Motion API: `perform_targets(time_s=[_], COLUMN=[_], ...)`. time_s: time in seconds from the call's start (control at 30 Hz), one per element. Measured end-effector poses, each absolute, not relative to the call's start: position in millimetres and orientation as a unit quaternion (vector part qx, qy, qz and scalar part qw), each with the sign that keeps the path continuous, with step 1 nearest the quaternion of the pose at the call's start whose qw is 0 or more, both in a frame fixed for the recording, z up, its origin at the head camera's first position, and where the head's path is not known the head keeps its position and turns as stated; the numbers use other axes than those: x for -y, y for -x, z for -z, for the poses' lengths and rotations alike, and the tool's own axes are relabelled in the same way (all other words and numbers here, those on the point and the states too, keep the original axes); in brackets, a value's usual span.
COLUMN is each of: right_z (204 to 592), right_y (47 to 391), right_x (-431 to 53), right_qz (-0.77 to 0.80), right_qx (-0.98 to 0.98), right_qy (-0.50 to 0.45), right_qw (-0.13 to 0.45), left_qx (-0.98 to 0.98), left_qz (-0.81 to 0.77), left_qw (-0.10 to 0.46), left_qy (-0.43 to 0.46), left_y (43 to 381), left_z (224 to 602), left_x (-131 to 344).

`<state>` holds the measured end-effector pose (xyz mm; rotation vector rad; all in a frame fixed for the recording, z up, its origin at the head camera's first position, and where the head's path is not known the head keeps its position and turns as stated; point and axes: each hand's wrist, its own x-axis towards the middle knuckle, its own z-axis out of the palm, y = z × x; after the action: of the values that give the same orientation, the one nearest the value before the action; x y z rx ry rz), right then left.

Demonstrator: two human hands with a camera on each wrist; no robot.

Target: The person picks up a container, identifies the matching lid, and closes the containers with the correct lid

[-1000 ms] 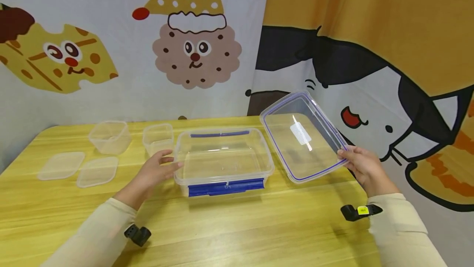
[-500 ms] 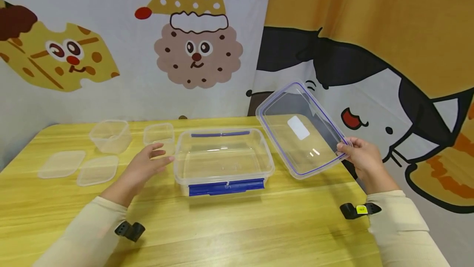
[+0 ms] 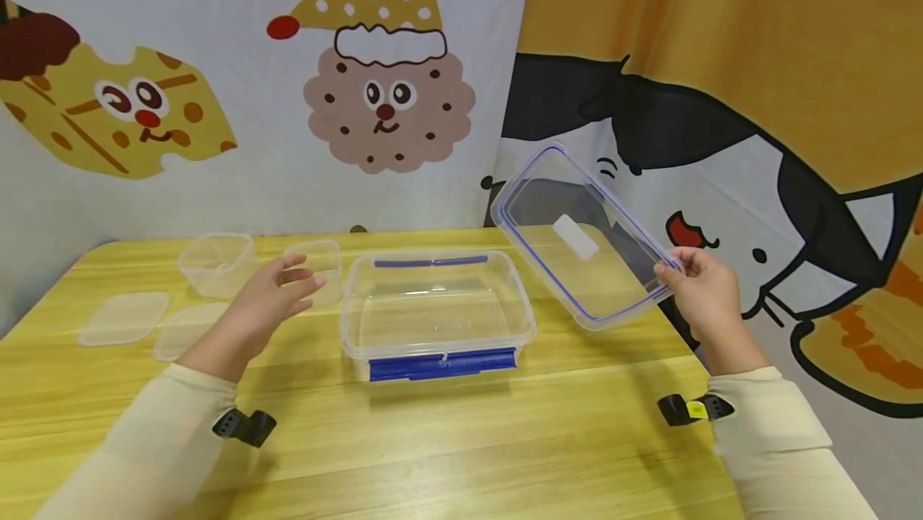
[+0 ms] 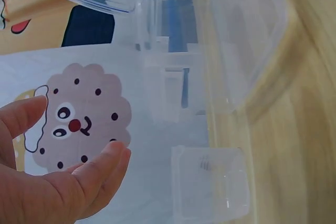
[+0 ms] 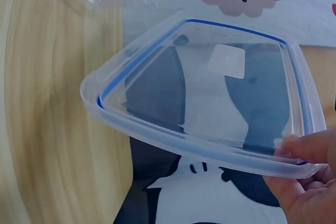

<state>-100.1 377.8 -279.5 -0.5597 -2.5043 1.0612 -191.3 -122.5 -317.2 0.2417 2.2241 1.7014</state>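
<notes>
My right hand (image 3: 703,292) pinches a clear lid (image 3: 620,280) with a blue seal by its near right corner, thumb on the inner side. In the right wrist view the lid (image 5: 205,114) is tilted and raised above the table's right edge. On the table in the middle stands a large clear food container (image 3: 440,320), uncovered, with a blue clip (image 3: 443,364) along its front. My left hand (image 3: 259,304) hovers left of it, fingers loosely spread and holding nothing. Behind those fingers is a small clear container (image 3: 328,268), partly hidden in the head view.
Another small clear container (image 3: 216,264) stands at the back left. Two small flat lids lie in front of it: one lid (image 3: 124,318) in full view, the other lid (image 3: 183,328) partly behind my left arm. A printed curtain (image 3: 389,207) hangs behind the wooden table (image 3: 461,448).
My left hand has moved left, away from the large container's rim, toward the small containers. My right hand has lifted the lid a little and tilted it further.
</notes>
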Motion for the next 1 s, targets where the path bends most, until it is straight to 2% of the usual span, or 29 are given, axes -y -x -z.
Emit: perform_targets(time_s=[0.23,0.4,0.63,1.0], right_z=[276,276,275,280], right_y=[102,104,106,111], right_x=[-364,-355,-335,-309], right_qz=[-0.323,-0.306,-0.294,-0.238], right_qx=[0.899,0.892,0.87,0.835], right_qy=[0.179,0.146,0.045,-0.093], right_qw=[0.237,0.3,0.393,0.488], left_qx=[-0.767,-0.766,-0.757,-0.734], left_qz=[-0.613,-0.614,-0.623,-0.645], left_qw=[0.165,0.165,0.173,0.187], left_qy=[-0.091,-0.095,-0.091,-0.101], left_y=[193,196,200,206], left_z=[309,303,295,293], left_x=[124,123,119,105])
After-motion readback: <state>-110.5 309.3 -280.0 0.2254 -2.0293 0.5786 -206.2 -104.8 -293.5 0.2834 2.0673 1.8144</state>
